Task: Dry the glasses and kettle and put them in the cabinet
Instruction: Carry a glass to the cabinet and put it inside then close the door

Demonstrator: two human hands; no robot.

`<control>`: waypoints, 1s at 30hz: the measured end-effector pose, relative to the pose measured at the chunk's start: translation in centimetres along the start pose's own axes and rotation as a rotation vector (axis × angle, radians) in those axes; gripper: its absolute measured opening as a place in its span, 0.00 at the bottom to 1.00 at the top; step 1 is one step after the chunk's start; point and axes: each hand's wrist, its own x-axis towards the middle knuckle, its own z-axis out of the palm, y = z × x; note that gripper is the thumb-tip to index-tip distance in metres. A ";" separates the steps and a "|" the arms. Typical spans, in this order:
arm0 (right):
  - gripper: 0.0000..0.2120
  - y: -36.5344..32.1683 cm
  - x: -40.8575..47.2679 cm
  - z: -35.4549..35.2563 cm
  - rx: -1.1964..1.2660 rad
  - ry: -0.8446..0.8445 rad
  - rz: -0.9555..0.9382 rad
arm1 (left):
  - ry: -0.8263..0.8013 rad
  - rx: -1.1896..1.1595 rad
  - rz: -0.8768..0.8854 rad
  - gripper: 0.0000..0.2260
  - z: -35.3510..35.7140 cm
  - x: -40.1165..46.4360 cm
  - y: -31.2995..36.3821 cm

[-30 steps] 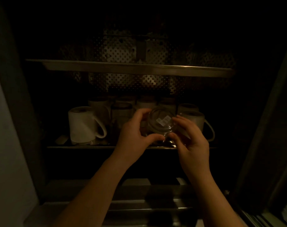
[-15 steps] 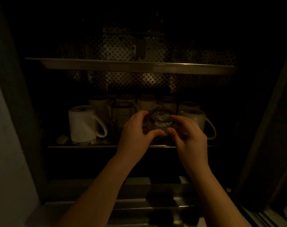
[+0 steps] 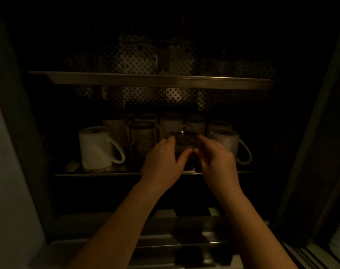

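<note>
A clear glass (image 3: 186,141) stands upside down at the front of the dark cabinet's middle shelf (image 3: 99,173), its base facing up. My left hand (image 3: 163,162) grips its left side, thumb across the front. On the glass's right side my right hand (image 3: 216,160) holds it, fingers curled round the wall. Both thumbs nearly meet in front of the glass. No kettle is in view.
White mugs stand upside down on the same shelf: one at the left (image 3: 96,148), one at the right (image 3: 228,145), several in rows behind. A glass mug (image 3: 144,133) stands just left of my hands. An upper metal shelf (image 3: 155,80) hangs above; perforated back wall behind.
The glass was tilted with its base toward me; both hands have turned it base up and lowered it onto the middle shelf's front.
</note>
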 end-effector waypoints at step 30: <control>0.27 0.0 -2.2 0.3 -0.282 -0.155 -0.129 | -0.123 0.498 0.156 0.37 -0.8 -3.2 0.1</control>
